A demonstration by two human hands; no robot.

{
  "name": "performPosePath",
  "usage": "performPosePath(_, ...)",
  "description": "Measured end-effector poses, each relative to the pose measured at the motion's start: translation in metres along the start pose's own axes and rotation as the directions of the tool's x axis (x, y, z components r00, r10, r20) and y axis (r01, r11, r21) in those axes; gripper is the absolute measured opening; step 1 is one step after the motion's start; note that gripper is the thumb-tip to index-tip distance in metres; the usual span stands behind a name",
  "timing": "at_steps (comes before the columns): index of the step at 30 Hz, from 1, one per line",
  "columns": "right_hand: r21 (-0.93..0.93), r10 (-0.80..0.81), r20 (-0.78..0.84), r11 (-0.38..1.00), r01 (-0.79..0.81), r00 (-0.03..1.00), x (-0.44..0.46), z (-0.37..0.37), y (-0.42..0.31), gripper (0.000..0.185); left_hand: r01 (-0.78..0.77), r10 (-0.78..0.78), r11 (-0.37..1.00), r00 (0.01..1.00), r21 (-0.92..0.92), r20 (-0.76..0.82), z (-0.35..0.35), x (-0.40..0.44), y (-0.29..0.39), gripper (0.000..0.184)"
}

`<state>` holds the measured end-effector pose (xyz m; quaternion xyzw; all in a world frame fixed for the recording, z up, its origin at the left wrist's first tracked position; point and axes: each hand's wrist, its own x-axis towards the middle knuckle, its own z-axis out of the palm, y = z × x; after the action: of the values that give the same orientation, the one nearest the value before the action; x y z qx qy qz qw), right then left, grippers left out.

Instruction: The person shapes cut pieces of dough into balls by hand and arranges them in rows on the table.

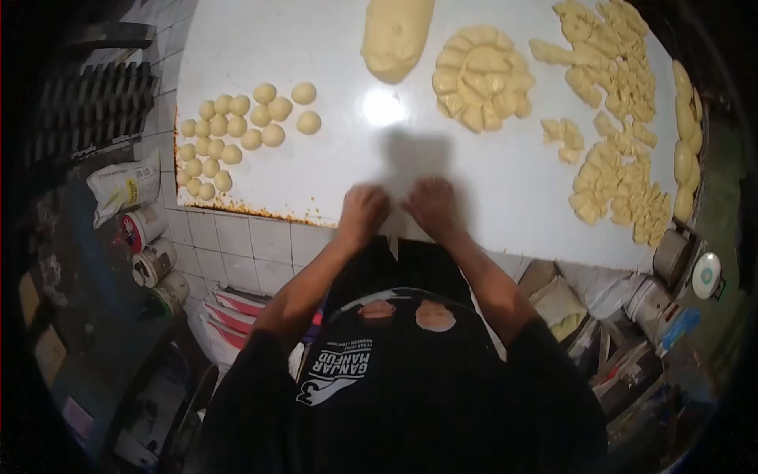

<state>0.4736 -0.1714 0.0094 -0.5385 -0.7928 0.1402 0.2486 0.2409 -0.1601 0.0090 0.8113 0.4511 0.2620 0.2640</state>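
My left hand (365,212) rests near the front edge of the white tabletop (339,170), its fingers curled down and inward. Close by on the right, my right hand (434,207) is also curled over the surface and slightly blurred. Whatever may lie under either palm is hidden. Small round dough balls (237,126) sit in a group to the left, the nearest ones apart from my left hand. Beyond my hands lie a long smooth dough log (395,39) and a round dough mass (483,79) cut into segments around its rim.
Many cut dough pieces (616,174) spread along the right side, with oval dough loaves (685,162) at the far right edge. Stacked dark corrugated trays (95,103), a white sack (125,189) and buckets (146,225) stand left of the table. Tiled floor (237,237) shows below.
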Motion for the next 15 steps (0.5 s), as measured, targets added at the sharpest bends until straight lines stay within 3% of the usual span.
performPosePath(1, -0.006, -0.023, -0.020, 1.000, 0.023, 1.000, 0.002, -0.012, 0.022, 0.032, -0.043, 0.043, 0.999, 0.999, -0.004, 0.029, -0.020, -0.005, -0.015, 0.024)
performPosePath(2, -0.049, 0.043, 0.188, 0.998, -0.034, 0.981, 0.004, -0.022, 0.044, 0.033, -0.083, 0.084, 0.996, 0.995, -0.013, 0.061, -0.038, -0.008, -0.036, 0.025)
performPosePath(3, -0.101, 0.126, 0.399, 0.991, -0.093, 0.908, 0.001, -0.025, 0.054, 0.034, -0.108, 0.098, 0.987, 0.991, 0.118, 0.090, -0.041, -0.003, -0.064, 0.024)
performPosePath(4, -0.118, 0.091, 0.089, 0.990, -0.081, 0.992, 0.015, -0.010, 0.059, 0.036, 0.026, -0.035, 0.945, 0.999, 0.327, 0.020, -0.041, 0.026, -0.055, 0.025)
performPosePath(5, -0.079, 0.221, -0.044, 0.971, -0.224, 0.974, 0.031, -0.004, 0.045, 0.036, 0.046, -0.060, 0.950, 0.998, 0.310, 0.034, -0.023, 0.023, -0.035, 0.025)
performPosePath(6, -0.028, 0.329, -0.191, 0.940, -0.340, 0.925, 0.056, -0.002, 0.032, 0.038, 0.179, -0.173, 0.953, 0.984, 0.246, -0.046, -0.006, 0.034, -0.020, 0.026)
performPosePath(7, 0.019, 0.297, -0.181, 0.954, -0.299, 0.938, 0.048, 0.005, 0.020, 0.037, 0.292, -0.272, 0.940, 0.953, 0.178, -0.131, -0.001, 0.051, -0.017, 0.028)
performPosePath(8, 0.065, 0.264, -0.178, 0.964, -0.256, 0.948, 0.028, 0.009, 0.003, 0.037, 0.150, -0.123, 0.969, 0.982, 0.195, -0.140, 0.018, 0.020, -0.020, 0.032)
performPosePath(10, 0.102, 0.196, -0.087, 0.977, -0.187, 0.977, 0.002, -0.018, 0.005, 0.037, 0.008, -0.001, 0.995, 0.997, 0.097, -0.073, -0.018, -0.008, -0.013, 0.029)
performPosePath(12, 0.033, 0.307, 0.055, 0.951, -0.309, 0.950, -0.008, -0.029, 0.028, 0.030, -0.059, 0.060, 0.998, 0.998, -0.026, 0.022, -0.033, -0.011, -0.066, 0.026)
performPosePath(13, 0.079, 0.377, 0.088, 0.920, -0.383, 0.922, 0.015, -0.038, 0.030, 0.025, 0.014, -0.012, 0.999, 0.997, -0.032, 0.077, -0.036, 0.020, -0.073, 0.020)
performPosePath(14, 0.127, 0.438, 0.120, 0.883, -0.451, 0.891, 0.066, -0.049, 0.033, 0.021, 0.008, -0.012, 0.996, 0.999, -0.089, -0.044, -0.051, 0.076, -0.066, 0.020)
performPosePath(15, 0.182, 0.420, 0.046, 0.889, -0.421, 0.906, 0.126, -0.070, 0.020, 0.018, 0.037, -0.048, 0.994, 0.993, -0.106, -0.111, -0.061, 0.133, -0.056, 0.021)
